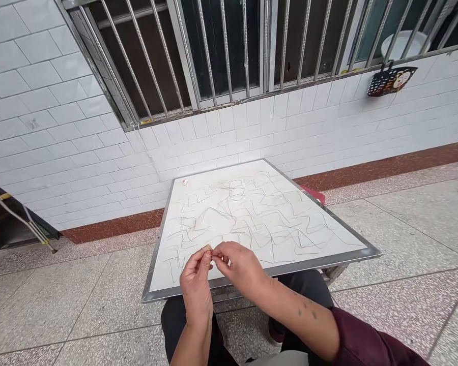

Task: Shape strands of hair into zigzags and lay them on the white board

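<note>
Over the near edge of a white tabletop with a grey metal rim (pixel 313 262), my two hands meet fingertip to fingertip. My left hand (pixel 196 284) is closed in a pinch, thumb against the fingers. From the right, my right hand (pixel 241 265) pinches at the same spot. Whatever lies between the fingertips is too small to make out. Many thin, dark, bent lines (pixel 272 243) spread across the white surface; whether they are loose strands or drawn marks, I cannot tell. A small white-and-red thing (pixel 185 182) sits at the table's far left corner.
Behind the table rises a white tiled wall (pixel 221 145) with a barred window (pixel 232 51). A dark patterned basket (pixel 389 81) hangs at the right. Something red (pixel 313 194) shows past the table's right edge. A metal-legged object (pixel 34 226) stands far left on the speckled floor (pixel 80 290).
</note>
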`<state>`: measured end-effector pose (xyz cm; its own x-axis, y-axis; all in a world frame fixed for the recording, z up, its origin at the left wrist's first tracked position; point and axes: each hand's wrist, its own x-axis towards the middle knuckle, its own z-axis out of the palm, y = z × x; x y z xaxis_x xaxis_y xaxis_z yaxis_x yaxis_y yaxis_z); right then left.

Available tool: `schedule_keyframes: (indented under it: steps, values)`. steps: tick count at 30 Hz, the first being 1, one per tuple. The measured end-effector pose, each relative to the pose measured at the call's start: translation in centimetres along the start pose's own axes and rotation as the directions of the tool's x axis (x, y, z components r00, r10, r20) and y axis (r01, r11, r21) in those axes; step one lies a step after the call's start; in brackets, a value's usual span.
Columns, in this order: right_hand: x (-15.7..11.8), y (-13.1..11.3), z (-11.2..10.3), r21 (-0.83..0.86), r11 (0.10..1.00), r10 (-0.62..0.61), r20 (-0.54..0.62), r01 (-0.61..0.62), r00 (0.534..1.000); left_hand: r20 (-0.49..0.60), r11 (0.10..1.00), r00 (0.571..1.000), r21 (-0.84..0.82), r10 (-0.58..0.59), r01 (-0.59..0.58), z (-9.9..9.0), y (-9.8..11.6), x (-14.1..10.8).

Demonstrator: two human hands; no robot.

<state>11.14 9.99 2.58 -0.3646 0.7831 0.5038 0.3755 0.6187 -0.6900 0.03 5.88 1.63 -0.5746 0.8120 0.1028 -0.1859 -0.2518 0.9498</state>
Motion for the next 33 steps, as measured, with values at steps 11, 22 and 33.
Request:
schedule_keyframes:
  steps: [11,22,33]
  values:
    - [-1.5,-0.7,-0.2,0.43,0.858,0.165,0.289,-0.282,0.943,0.022,0.936,0.993,-0.334,-0.113,0.114,-1.8,0.8,0.4]
    - [-2.2,-0.5,0.8,0.426,0.87,0.141,0.269,-0.249,0.953,-0.027,0.948,0.993,-0.303,-0.112,0.099,-2.1,1.0,-0.4]
    - [-3.1,-0.6,1.5,0.425,0.867,0.15,0.271,-0.258,0.951,-0.079,0.937,0.981,-0.321,-0.175,0.141,-2.2,1.3,-0.6]
